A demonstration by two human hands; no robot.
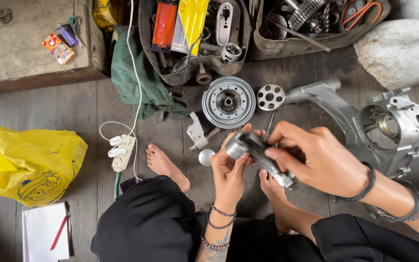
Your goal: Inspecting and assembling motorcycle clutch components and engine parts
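Both hands grip long grey metal engine part (pixel 260 157) above wooden floor (pixel 73 111): left hand (pixel 230 172) pinches rounded end, right hand (pixel 316 157) clamps shaft. Step looks like fitting or inspection. Next move likely needs steady twist. Round ribbed metal drum (pixel 228 102) lies just beyond.

grey metal connecting rod (pixel 263 159), tilted, above the floorboards

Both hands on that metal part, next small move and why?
Probably a slight turn of the grey metal part for inspection: the left hand cradles its rounded end from below and the right hand pinches its shaft from above, both bare, no tool in either grip.
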